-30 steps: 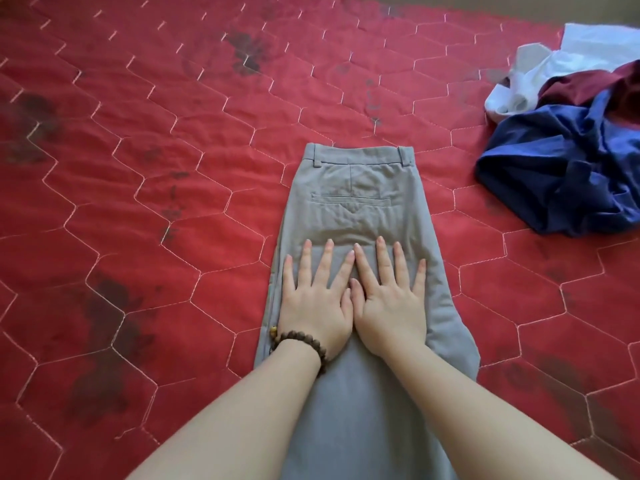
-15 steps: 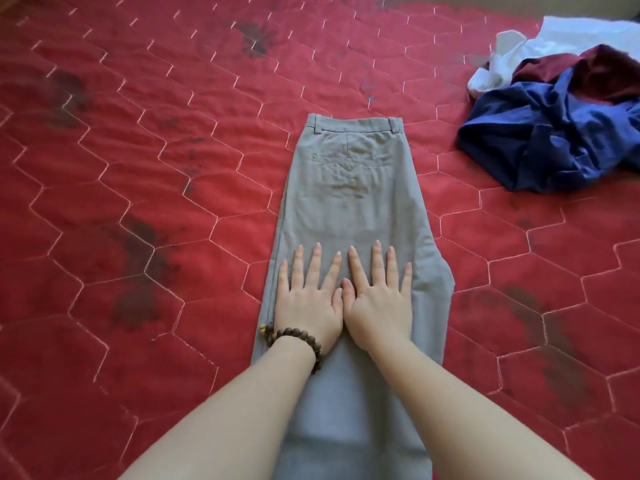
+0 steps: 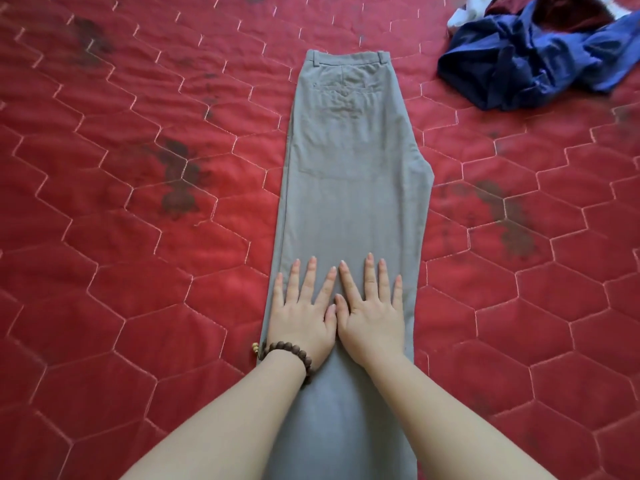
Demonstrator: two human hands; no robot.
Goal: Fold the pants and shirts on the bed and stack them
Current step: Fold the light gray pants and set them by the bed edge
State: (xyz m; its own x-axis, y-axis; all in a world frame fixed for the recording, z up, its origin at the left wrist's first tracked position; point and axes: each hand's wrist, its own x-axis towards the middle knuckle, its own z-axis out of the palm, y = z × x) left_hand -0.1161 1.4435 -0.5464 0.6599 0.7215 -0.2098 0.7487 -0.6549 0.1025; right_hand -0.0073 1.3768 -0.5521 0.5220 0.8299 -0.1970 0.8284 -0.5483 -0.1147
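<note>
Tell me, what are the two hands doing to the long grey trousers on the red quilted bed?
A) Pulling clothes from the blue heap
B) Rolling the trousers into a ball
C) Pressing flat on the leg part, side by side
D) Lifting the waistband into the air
C: the left hand and right hand lie with straight fingers on the long grey trousers, well below the waistband.

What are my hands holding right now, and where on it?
Nothing is held. The left hand and right hand lie flat, fingers straight, pressing side by side on the leg part of the gray pants.
</note>
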